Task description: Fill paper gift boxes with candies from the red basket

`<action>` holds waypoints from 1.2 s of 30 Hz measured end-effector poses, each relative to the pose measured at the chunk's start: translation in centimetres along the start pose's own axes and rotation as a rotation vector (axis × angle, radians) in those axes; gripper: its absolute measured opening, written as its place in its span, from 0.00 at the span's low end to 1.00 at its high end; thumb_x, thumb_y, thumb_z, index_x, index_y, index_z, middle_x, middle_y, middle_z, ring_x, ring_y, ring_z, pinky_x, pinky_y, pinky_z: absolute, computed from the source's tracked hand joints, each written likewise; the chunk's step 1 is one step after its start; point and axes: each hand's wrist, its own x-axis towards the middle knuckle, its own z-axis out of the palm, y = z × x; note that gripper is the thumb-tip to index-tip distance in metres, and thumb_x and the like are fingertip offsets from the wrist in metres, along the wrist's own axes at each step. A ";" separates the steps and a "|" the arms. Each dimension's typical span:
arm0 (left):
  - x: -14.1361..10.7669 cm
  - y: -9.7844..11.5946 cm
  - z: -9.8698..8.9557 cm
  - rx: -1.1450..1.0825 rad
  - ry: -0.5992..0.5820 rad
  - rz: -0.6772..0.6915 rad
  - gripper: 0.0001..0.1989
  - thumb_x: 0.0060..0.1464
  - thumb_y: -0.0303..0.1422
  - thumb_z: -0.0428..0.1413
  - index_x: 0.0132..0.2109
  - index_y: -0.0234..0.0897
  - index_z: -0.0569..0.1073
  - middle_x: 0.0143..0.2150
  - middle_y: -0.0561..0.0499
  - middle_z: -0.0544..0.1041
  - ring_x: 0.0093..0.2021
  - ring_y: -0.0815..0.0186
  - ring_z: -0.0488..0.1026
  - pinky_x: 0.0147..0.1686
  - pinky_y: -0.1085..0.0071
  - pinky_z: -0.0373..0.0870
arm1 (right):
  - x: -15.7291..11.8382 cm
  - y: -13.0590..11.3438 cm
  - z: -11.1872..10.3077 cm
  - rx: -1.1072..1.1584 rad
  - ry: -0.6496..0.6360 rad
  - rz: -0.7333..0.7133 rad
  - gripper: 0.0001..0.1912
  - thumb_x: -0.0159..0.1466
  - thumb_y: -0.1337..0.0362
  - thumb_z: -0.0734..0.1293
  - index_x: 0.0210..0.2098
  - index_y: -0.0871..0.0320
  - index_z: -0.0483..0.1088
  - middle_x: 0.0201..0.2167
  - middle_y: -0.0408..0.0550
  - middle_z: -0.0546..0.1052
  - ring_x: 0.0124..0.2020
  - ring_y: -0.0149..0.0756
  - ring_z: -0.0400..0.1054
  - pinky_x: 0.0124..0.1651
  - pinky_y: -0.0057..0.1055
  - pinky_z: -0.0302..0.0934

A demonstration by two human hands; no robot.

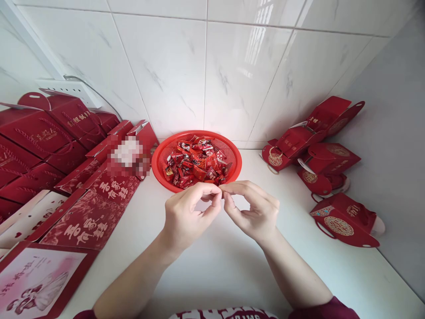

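Observation:
My left hand (186, 212) and my right hand (254, 208) meet fingertip to fingertip over the white tabletop. Both are closed in a pinch, thumb against index finger. Whatever lies between the fingertips is too small to make out. Just beyond them stands a round red plastic basket (159, 175) with perforated walls. Many wrapped candies (199, 164), mostly red with some dark and white wrappers, fill its bottom. My fingertips overlap the basket's near rim in view; I cannot tell whether they touch it.
Stacked red gift boxes (43, 137) with rope handles line the left, with printed red bags (89, 221) before them. Several red boxes with gold emblems (345, 221) stand along the right wall. A white power strip (71, 91) and cable sit by the tiled wall (172, 66).

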 end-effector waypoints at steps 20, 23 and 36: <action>-0.1 -0.1 -0.3 -0.169 -0.019 -0.139 0.07 0.50 0.22 0.62 0.36 0.37 0.75 0.30 0.56 0.80 0.28 0.72 0.78 0.32 0.76 0.78 | 0.0 0.7 -0.3 0.186 -0.086 0.039 0.15 0.62 0.75 0.66 0.46 0.55 0.74 0.36 0.48 0.80 0.37 0.37 0.76 0.38 0.36 0.73; 0.1 -0.1 -0.3 -0.164 -0.032 -0.136 0.07 0.50 0.22 0.61 0.35 0.37 0.75 0.29 0.57 0.79 0.27 0.73 0.77 0.31 0.77 0.77 | 0.0 0.9 -0.6 0.207 -0.098 0.049 0.15 0.62 0.75 0.66 0.46 0.54 0.75 0.36 0.48 0.81 0.36 0.37 0.77 0.38 0.36 0.74; 0.0 -0.3 0.0 -0.170 -0.067 -0.138 0.05 0.54 0.24 0.60 0.37 0.38 0.75 0.32 0.55 0.80 0.30 0.71 0.78 0.34 0.75 0.78 | -0.1 1.4 -0.3 0.178 -0.074 0.092 0.12 0.63 0.73 0.67 0.43 0.55 0.77 0.34 0.47 0.81 0.33 0.35 0.76 0.37 0.34 0.73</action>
